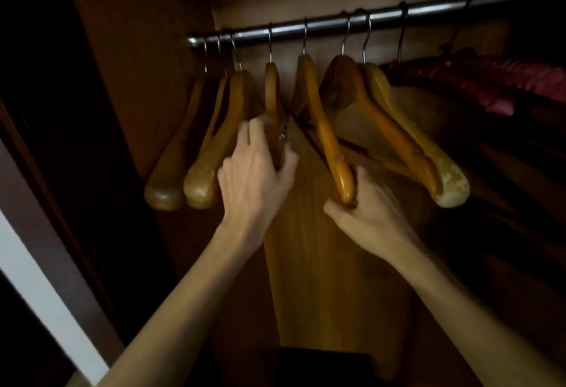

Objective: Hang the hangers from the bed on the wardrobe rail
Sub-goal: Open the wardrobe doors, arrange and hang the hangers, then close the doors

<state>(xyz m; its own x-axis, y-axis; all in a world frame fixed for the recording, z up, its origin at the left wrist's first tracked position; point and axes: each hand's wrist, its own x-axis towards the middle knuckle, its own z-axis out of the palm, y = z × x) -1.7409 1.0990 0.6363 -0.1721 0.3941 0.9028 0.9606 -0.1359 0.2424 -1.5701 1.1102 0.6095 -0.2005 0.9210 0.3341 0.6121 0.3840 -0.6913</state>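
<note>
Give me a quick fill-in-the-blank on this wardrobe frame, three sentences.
1. The wooden hangers hang by metal hooks from a ____ rail.
2. The right hand grips the lower end of a ____.
3. The dark red garment hangs at the rail's ____ end.

Missing words: metal; hanger; right

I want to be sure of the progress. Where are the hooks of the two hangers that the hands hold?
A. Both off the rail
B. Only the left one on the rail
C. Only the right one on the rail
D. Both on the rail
D: the left hand and right hand each grip a hanger whose hook sits over the rail.
</note>
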